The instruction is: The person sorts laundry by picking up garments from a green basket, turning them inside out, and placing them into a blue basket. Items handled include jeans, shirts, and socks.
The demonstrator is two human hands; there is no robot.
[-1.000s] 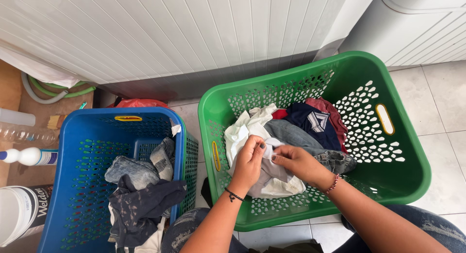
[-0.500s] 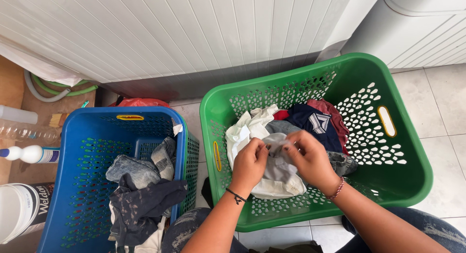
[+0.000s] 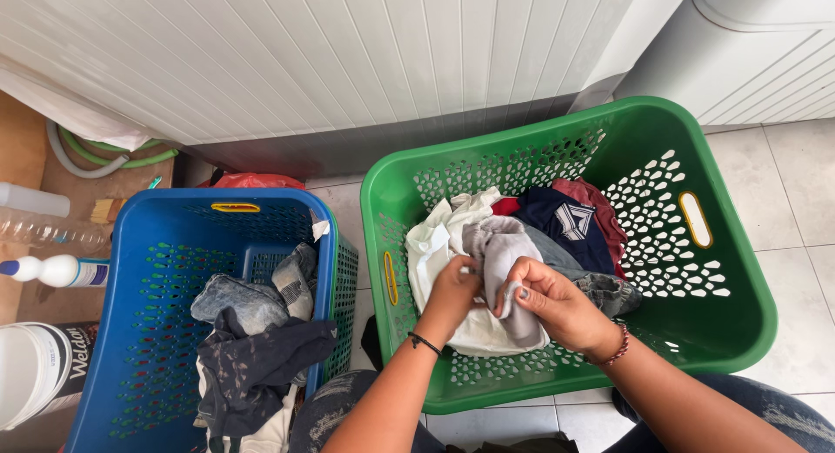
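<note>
Pinching soft grey cloth (image 3: 507, 260), both hands over perforated green basket (image 3: 739, 331).

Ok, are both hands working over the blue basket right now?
No, the left hand and right hand both grip a grey garment over the green basket.

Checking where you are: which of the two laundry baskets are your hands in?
The green basket, on the right. Both the left hand and right hand grip a light grey garment there; the blue basket sits untouched.

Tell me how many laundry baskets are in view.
2: a blue basket on the left holding dark clothes, and a green basket on the right, where both hands grip a grey garment.
</note>
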